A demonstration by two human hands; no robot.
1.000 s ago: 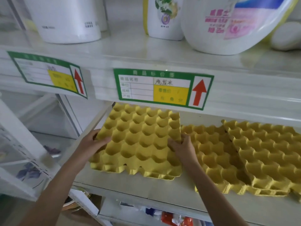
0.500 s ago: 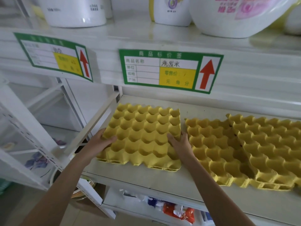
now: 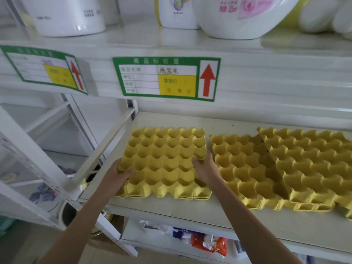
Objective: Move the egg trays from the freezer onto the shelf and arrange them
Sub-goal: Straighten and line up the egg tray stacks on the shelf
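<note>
A small stack of yellow egg trays [image 3: 165, 161] lies flat on the white shelf [image 3: 200, 212], at its left end. My left hand [image 3: 119, 174] grips the stack's left edge, thumb over the rim. My right hand [image 3: 206, 167] holds its right edge. To the right a second yellow egg tray [image 3: 245, 172] lies flat, and a third yellow tray [image 3: 312, 164] overlaps its right side. All the cups are empty.
The upper shelf carries large white detergent bottles [image 3: 242, 16] and green price labels [image 3: 165, 79] on its front edge. A white rack frame [image 3: 34, 155] stands to the left. Snack packets [image 3: 207, 242] lie on the shelf below.
The tray stack, tilted up at its far edge a second ago, now lies flat on the shelf, squared beside the second tray. Both hands stayed on its edges.
</note>
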